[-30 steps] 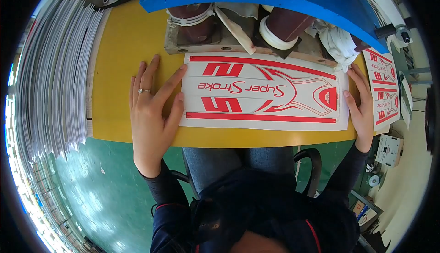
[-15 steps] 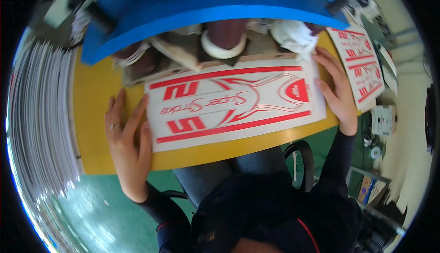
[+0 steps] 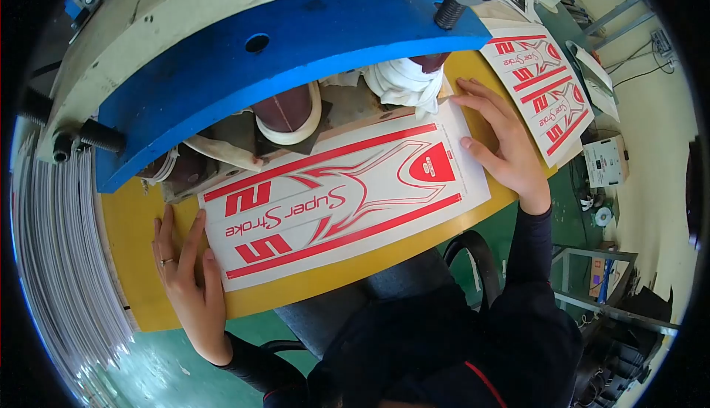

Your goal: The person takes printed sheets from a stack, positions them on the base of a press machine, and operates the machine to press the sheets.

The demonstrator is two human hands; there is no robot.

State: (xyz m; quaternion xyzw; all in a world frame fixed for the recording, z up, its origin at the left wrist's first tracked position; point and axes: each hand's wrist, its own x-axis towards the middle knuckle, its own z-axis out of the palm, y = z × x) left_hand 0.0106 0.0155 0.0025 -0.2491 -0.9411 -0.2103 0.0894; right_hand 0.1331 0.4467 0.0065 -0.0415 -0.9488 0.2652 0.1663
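Note:
A white sheet (image 3: 347,208) with red "Super Stroke" print lies flat on the yellow table (image 3: 310,281), its far edge close to the machine base. My left hand (image 3: 191,282) lies open at the sheet's left end, with fingers spread and fingertips at its edge. At the right end, my right hand (image 3: 506,145) rests open, thumb and fingers apart, touching the sheet's edge. Above the far edge hang dark red cylinders (image 3: 285,112) with white bands, and white cloth (image 3: 403,86) is wrapped around one of them.
A blue machine plate (image 3: 296,42) with bolts spans the space above the table. More printed sheets (image 3: 536,75) lie at the right. At the left stands a tall stack of sheets (image 3: 63,253). A white box (image 3: 605,162) sits beyond the table's right side.
The head view has turned and shifted, so the table and sheet appear tilted and further left. Both hands keep their places at the sheet's two ends.

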